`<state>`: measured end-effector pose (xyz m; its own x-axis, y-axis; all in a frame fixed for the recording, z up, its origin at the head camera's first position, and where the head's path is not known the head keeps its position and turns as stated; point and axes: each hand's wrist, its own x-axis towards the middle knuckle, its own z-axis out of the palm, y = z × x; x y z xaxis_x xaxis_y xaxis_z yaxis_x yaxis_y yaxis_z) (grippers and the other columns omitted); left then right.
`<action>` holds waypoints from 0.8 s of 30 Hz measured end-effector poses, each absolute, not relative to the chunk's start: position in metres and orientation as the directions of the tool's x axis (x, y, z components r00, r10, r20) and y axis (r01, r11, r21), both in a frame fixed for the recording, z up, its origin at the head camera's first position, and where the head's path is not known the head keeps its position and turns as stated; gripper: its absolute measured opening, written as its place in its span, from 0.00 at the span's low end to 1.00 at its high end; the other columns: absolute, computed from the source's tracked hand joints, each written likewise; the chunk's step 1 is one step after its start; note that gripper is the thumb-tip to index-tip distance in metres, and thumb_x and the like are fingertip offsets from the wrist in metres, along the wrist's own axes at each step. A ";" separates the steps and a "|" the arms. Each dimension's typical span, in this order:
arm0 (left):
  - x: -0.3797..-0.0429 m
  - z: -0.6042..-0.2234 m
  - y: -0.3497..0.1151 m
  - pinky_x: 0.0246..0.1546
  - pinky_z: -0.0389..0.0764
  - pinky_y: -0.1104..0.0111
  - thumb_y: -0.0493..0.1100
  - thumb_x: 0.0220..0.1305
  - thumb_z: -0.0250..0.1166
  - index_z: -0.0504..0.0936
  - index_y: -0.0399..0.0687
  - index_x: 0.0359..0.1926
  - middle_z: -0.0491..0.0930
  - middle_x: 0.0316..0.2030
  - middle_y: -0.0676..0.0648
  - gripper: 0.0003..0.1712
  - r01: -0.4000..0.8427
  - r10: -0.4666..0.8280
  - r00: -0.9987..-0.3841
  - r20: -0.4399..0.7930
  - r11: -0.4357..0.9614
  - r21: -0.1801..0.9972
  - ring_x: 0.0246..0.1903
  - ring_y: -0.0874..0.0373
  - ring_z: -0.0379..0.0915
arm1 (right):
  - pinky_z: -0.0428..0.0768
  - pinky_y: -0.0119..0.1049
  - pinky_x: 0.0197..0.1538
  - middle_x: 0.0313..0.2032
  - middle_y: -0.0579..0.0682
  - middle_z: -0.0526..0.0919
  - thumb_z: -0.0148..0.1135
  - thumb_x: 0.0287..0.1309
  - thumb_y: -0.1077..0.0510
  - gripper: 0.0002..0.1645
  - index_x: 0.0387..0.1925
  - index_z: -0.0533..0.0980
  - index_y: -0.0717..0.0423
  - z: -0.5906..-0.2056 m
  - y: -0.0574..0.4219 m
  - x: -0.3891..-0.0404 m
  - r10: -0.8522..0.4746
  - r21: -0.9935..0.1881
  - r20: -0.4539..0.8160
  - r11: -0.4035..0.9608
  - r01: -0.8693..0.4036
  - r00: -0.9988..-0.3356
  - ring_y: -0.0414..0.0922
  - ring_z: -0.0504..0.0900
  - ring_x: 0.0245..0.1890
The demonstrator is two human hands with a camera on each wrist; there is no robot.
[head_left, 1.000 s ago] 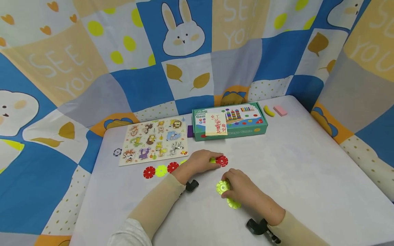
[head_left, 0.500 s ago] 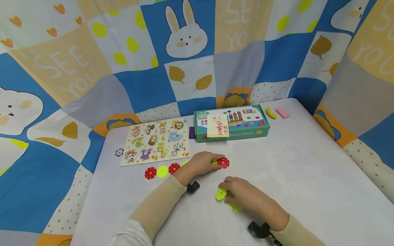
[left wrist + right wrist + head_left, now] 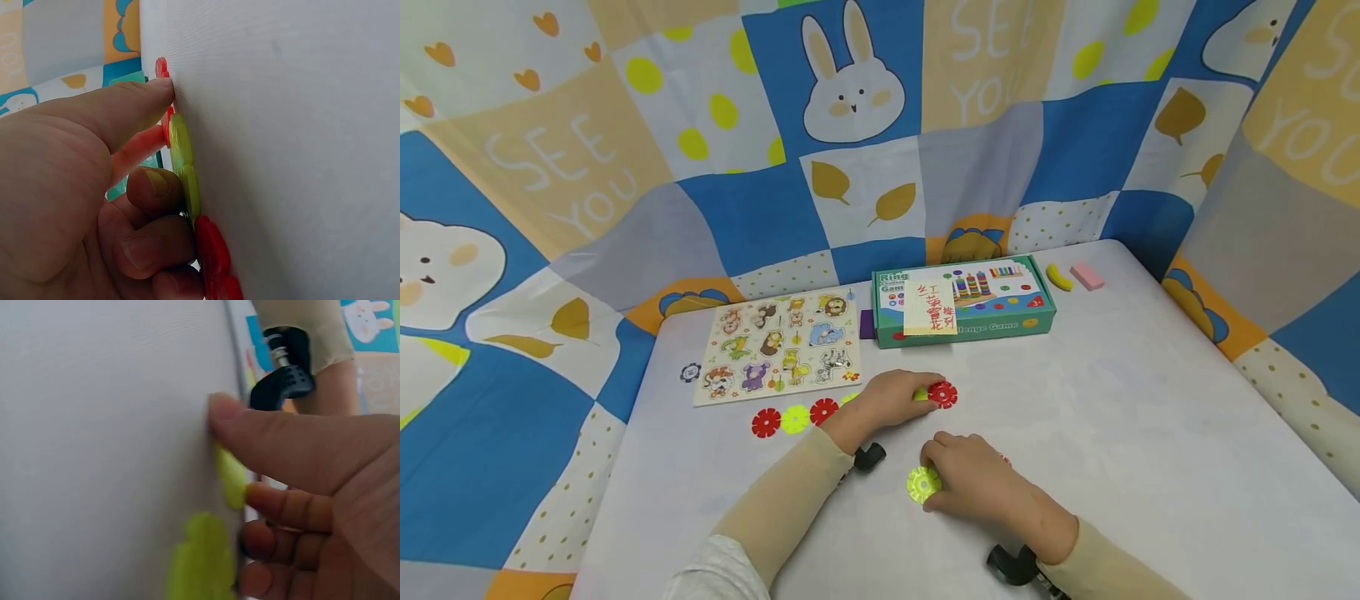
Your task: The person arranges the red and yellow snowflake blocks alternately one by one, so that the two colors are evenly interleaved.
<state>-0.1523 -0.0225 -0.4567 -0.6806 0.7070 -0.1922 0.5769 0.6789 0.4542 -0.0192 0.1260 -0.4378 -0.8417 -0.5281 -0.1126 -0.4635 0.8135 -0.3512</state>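
Observation:
My left hand (image 3: 889,398) holds a red plastic snowflake disc (image 3: 944,394) by its left edge, thumb and forefinger on either side. That disc ends a row where red and yellow-green discs alternate; the hand and wrist cover part of it. At the row's left end lie a red disc (image 3: 766,422), a yellow-green disc (image 3: 795,419) and another red one (image 3: 823,411). Nearer me, my right hand (image 3: 976,477) pinches a yellow-green snowflake disc (image 3: 923,484) between thumb and fingers. Below it in the right wrist view is a second yellow-green disc (image 3: 201,559).
A sliver of a red disc (image 3: 1006,460) shows behind the right hand. Behind the row lie an animal puzzle board (image 3: 775,350) and a green game box (image 3: 1000,321) bearing a handwritten note (image 3: 930,307). A toy banana (image 3: 1058,277) and pink block (image 3: 1087,276) lie back right.
My right hand has moved slightly left and toward me with the yellow-green disc, which tilted and now faces up. The second yellow-green disc has gone from the head view. The left hand stays put.

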 end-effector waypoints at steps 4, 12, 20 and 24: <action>-0.152 -0.457 -0.023 0.54 0.70 0.61 0.57 0.63 0.59 0.68 0.67 0.65 0.74 0.56 0.57 0.28 0.577 0.706 -0.682 -0.192 0.680 0.452 0.54 0.59 0.70 | 0.71 0.35 0.34 0.28 0.38 0.69 0.77 0.36 0.47 0.23 0.33 0.73 0.47 -0.435 0.119 -0.020 -0.476 -0.446 -0.188 0.821 -0.357 -0.859 0.35 0.68 0.26; -0.153 -0.458 -0.024 0.55 0.69 0.60 0.58 0.64 0.59 0.68 0.68 0.65 0.74 0.57 0.57 0.28 0.574 0.705 -0.681 -0.195 0.680 0.455 0.55 0.59 0.69 | 0.73 0.35 0.36 0.29 0.34 0.77 0.70 0.49 0.56 0.17 0.44 0.80 0.50 -0.432 0.112 -0.013 -0.450 -0.577 -0.191 0.770 -0.271 -0.872 0.35 0.72 0.29; -0.151 -0.457 -0.023 0.53 0.71 0.60 0.58 0.63 0.60 0.68 0.69 0.65 0.75 0.56 0.57 0.29 0.580 0.699 -0.686 -0.201 0.692 0.430 0.53 0.59 0.71 | 0.74 0.32 0.29 0.23 0.43 0.80 0.66 0.56 0.57 0.25 0.57 0.76 0.48 -0.412 0.132 -0.026 -0.398 -0.810 -0.189 0.579 -0.086 -0.898 0.42 0.79 0.24; -0.152 -0.458 -0.023 0.52 0.71 0.61 0.63 0.62 0.57 0.68 0.69 0.65 0.75 0.56 0.57 0.30 0.595 0.707 -0.680 -0.194 0.686 0.417 0.53 0.59 0.71 | 0.73 0.34 0.29 0.25 0.48 0.81 0.64 0.57 0.60 0.26 0.59 0.75 0.46 -0.403 0.146 -0.036 -0.271 -0.839 -0.233 0.541 0.052 -0.934 0.48 0.81 0.28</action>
